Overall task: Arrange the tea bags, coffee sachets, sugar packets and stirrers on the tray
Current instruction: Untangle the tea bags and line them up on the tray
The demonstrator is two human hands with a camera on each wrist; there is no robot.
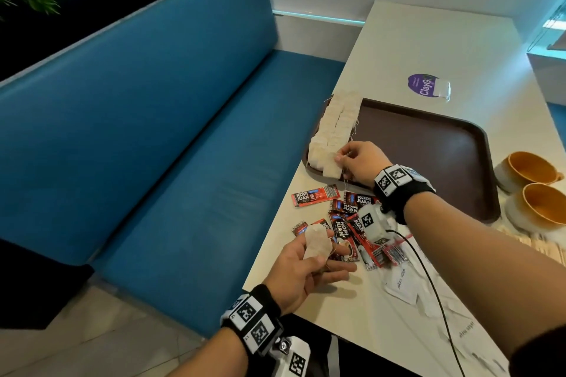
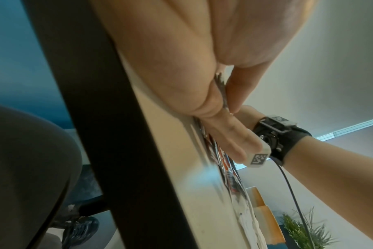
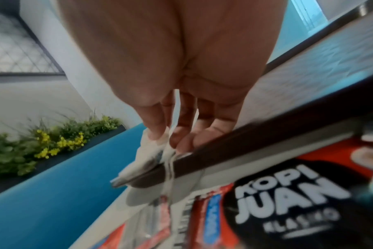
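Note:
A brown tray (image 1: 428, 144) lies on the white table, with tea bags (image 1: 337, 122) laid in two rows along its left edge. My right hand (image 1: 340, 158) pinches a tea bag (image 1: 332, 168) at the near end of those rows, its string hanging over the tray rim (image 3: 255, 134); the right wrist view shows the fingers on that tea bag (image 3: 147, 151). My left hand (image 1: 321, 257) holds another tea bag (image 1: 317, 243) under its thumb, above the red and black coffee sachets (image 1: 344, 217). White sugar packets (image 1: 401, 285) and wooden stirrers (image 1: 526, 242) lie nearer on the table.
Two orange-lined cups (image 1: 531, 170) stand right of the tray. A purple sticker and a clear packet (image 1: 428, 87) lie behind it. A blue bench (image 1: 183, 147) runs along the table's left edge. A black cable (image 1: 428, 278) crosses the sugar packets.

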